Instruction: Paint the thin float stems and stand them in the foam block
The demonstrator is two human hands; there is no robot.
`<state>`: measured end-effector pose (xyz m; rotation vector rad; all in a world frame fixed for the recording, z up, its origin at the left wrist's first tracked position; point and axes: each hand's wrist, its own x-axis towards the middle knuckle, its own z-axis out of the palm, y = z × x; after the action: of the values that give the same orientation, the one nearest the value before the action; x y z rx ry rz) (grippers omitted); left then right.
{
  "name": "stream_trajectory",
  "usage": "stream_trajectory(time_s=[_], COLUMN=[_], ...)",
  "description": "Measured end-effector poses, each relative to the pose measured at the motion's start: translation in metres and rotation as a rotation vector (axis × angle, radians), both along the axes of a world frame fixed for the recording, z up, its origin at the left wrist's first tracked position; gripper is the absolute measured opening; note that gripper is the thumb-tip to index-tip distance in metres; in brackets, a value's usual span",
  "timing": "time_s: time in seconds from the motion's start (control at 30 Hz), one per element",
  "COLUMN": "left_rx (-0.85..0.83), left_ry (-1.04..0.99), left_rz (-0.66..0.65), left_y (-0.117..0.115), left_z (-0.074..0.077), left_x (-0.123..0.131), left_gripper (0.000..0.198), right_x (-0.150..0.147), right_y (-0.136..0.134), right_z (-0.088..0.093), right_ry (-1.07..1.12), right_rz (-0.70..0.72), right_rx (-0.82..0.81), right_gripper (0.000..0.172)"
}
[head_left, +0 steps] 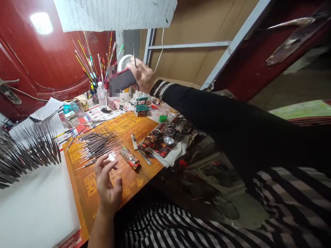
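Note:
My right hand (pixel 144 76) is stretched out over the far side of the table, its fingers closed on the right end of a phone (pixel 126 80) that is tilted on its side. A thin dark pointed stick (pixel 134 57) stands up between the same fingers; whether it is a brush I cannot tell. My left hand (pixel 108 182) hovers palm up over the near table edge, fingers apart and curled a little, holding nothing. Close to it lie a pile of thin dark tapered sticks (pixel 97 146) and a small paint-smeared block (pixel 130 158).
On the left, a white foam block (pixel 38 206) bears several upright dark sticks. A water bottle (pixel 101 94), a white fan (pixel 125 62) and bright thin rods (pixel 89 63) stand at the back. Paint-stained cloth (pixel 173 156) and a clear cup (pixel 169 139) lie right. A paper sheet (pixel 116 15) hangs overhead.

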<state>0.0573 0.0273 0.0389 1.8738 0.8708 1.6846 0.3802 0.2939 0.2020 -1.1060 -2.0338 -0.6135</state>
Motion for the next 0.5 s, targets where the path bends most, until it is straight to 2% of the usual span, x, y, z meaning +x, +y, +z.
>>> stream_trajectory(time_s=[0.1,0.23,0.37,0.5], left_rx=[-0.017,-0.038,-0.039,-0.039], left_ry=[0.028,0.085,0.126,0.152], left_rz=[-0.026,-0.048,-0.059,-0.063], left_y=[-0.001,-0.001,-0.002,-0.002], left_z=[0.001,0.001,0.003,0.005], left_x=[-0.001,-0.001,0.000,0.001], left_gripper=[0.030,0.026,0.024,0.021], right_x=[0.025,0.043,0.055,0.065], right_y=[0.008,0.001,-0.007,-0.007], right_z=[-0.034,-0.067,-0.088,-0.103], right_ry=[-0.038,-0.172,-0.330,-0.389], right_rz=[-0.073,-0.209,-0.388,-0.448], right_rx=[-0.090,-0.230,-0.337,-0.411], right_gripper=[0.060,0.053,0.057,0.057])
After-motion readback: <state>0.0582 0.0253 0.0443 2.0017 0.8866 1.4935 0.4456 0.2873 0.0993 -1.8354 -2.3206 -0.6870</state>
